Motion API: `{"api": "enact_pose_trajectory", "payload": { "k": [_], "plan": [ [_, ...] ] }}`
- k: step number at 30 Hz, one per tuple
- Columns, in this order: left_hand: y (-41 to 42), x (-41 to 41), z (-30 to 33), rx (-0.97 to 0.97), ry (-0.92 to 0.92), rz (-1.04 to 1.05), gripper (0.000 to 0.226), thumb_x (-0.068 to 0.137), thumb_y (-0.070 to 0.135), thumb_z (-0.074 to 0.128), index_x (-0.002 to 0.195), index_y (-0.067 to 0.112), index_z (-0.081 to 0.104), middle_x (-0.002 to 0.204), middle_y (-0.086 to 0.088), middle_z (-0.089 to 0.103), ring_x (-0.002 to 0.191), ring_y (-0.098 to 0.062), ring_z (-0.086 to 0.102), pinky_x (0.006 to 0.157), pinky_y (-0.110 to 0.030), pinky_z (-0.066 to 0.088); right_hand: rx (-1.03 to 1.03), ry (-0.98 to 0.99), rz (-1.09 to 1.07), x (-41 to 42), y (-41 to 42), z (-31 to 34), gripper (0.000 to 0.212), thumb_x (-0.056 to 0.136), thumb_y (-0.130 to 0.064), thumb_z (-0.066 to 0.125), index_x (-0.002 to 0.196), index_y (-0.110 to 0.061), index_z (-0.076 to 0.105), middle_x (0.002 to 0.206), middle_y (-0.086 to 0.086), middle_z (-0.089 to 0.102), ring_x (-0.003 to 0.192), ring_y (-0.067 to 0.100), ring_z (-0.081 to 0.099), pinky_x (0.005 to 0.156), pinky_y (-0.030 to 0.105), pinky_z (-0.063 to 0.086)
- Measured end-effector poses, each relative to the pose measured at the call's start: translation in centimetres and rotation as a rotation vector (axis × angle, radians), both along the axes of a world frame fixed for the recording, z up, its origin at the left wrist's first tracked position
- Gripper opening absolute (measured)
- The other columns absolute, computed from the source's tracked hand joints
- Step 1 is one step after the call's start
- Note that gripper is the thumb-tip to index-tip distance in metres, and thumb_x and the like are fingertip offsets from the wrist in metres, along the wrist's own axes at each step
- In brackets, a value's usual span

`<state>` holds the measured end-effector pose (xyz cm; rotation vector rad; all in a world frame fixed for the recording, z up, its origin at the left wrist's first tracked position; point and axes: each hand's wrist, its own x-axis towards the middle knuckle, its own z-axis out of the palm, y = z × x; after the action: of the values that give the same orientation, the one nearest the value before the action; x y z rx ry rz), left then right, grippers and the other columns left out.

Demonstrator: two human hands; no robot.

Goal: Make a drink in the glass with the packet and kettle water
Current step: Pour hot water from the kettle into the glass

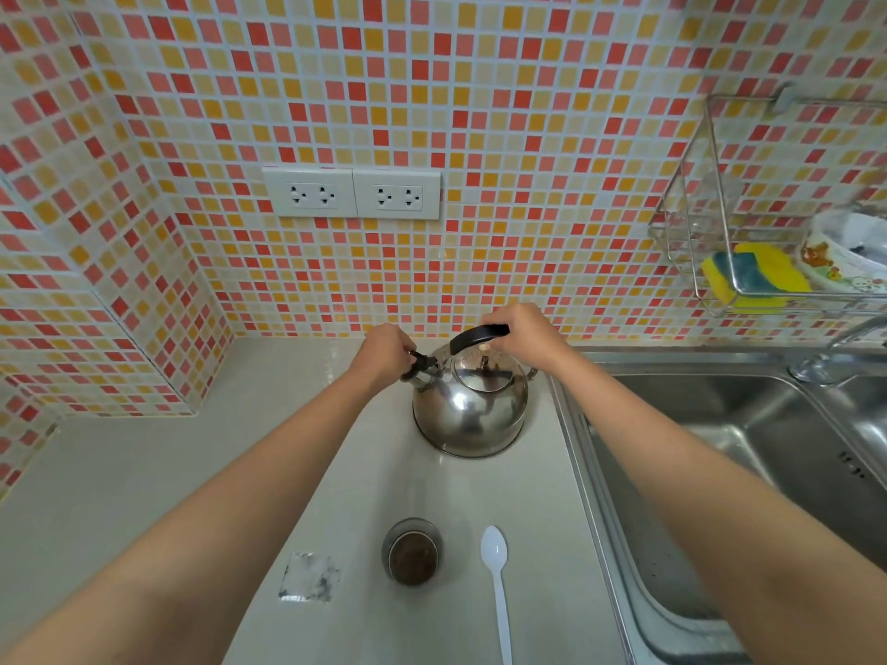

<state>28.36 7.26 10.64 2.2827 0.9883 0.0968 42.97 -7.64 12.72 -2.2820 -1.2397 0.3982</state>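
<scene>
A shiny steel kettle [470,407] stands on the pale counter near the back wall. My right hand [525,331] grips its black arched handle from above. My left hand [384,355] pinches the black cap on the kettle's spout, at the kettle's left side. Nearer to me, a small glass [413,551] stands upright with dark brown powder in its bottom. A clear, flat packet [309,577] lies on the counter to the left of the glass. To the right of the glass lies a white plastic spoon [497,583], bowl pointing away from me.
A steel sink [749,453] fills the right side, its rim running close beside the kettle and spoon. A wire rack [720,261] on the tiled wall holds a yellow-green sponge and a bowl. Two double wall sockets [351,193] sit above the kettle.
</scene>
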Motion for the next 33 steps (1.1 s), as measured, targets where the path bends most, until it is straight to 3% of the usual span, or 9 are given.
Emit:
{"api": "enact_pose_trajectory", "payload": {
  "k": [6,9,14,20,24,28,33],
  "plan": [
    [0.1,0.2,-0.7,-0.007,0.001,0.010,0.029,0.089,0.002,0.058,0.116,0.001,0.066,0.119,-0.018,0.066,0.108,-0.032,0.062,0.087,-0.029,0.048,-0.014,0.011,-0.009,0.3,0.2,-0.6,0.035,0.081,0.006,0.060,0.107,-0.014,0.072,0.097,0.008,0.071,0.086,0.022,0.061,0.073,0.030,0.045],
    [0.2,0.3,-1.0,0.000,-0.004,0.010,0.028,0.089,0.004,0.058,0.116,0.002,0.067,0.118,-0.017,0.066,0.105,-0.032,0.063,0.086,-0.029,0.049,-0.006,0.009,-0.017,0.4,0.3,-0.7,0.035,0.082,0.005,0.062,0.111,-0.014,0.071,0.103,0.012,0.072,0.094,0.027,0.063,0.085,0.037,0.050],
    [0.4,0.3,-1.2,-0.004,-0.015,-0.004,0.027,0.090,0.006,0.058,0.116,0.001,0.067,0.115,-0.018,0.067,0.101,-0.031,0.064,0.084,-0.029,0.050,0.005,0.021,-0.018,0.6,0.3,-0.8,0.035,0.081,0.004,0.065,0.112,-0.012,0.070,0.109,0.011,0.071,0.101,0.025,0.062,0.084,0.028,0.043],
    [0.2,0.1,-1.4,-0.032,-0.028,0.001,0.028,0.091,0.008,0.057,0.117,0.004,0.066,0.114,-0.016,0.067,0.098,-0.030,0.063,0.074,-0.024,0.045,0.007,0.052,-0.032,0.5,0.0,-0.5,0.036,0.083,0.001,0.065,0.117,-0.013,0.068,0.113,0.010,0.070,0.103,0.026,0.062,0.095,0.039,0.049],
    [0.1,-0.4,-1.3,-0.077,-0.062,0.021,0.034,0.090,0.007,0.059,0.124,0.003,0.061,0.124,-0.015,0.064,0.109,-0.029,0.060,0.087,-0.028,0.047,-0.014,0.038,-0.024,0.2,-0.2,-0.2,0.036,0.084,0.000,0.063,0.116,-0.015,0.068,0.113,0.011,0.070,0.104,0.026,0.062,0.096,0.040,0.049],
    [0.6,-1.8,-1.0,-0.092,-0.116,0.021,0.036,0.090,0.012,0.061,0.126,0.007,0.061,0.128,-0.011,0.062,0.119,-0.027,0.055,0.102,-0.034,0.043,-0.017,0.014,-0.075,-0.2,-0.2,0.3,0.045,0.084,-0.004,0.066,0.127,-0.014,0.060,0.126,0.011,0.063,0.116,0.027,0.057,0.100,0.035,0.043],
    [1.1,-4.5,-0.8,-0.143,-0.181,0.003,0.040,0.087,0.027,0.066,0.125,0.013,0.062,0.120,-0.005,0.066,0.112,-0.022,0.060,0.092,-0.029,0.043,-0.002,0.020,-0.087,-0.6,-1.2,1.3,0.048,0.083,-0.017,0.071,0.129,-0.017,0.059,0.121,0.010,0.064,0.113,0.024,0.058,0.092,0.026,0.038]
  ]
}}
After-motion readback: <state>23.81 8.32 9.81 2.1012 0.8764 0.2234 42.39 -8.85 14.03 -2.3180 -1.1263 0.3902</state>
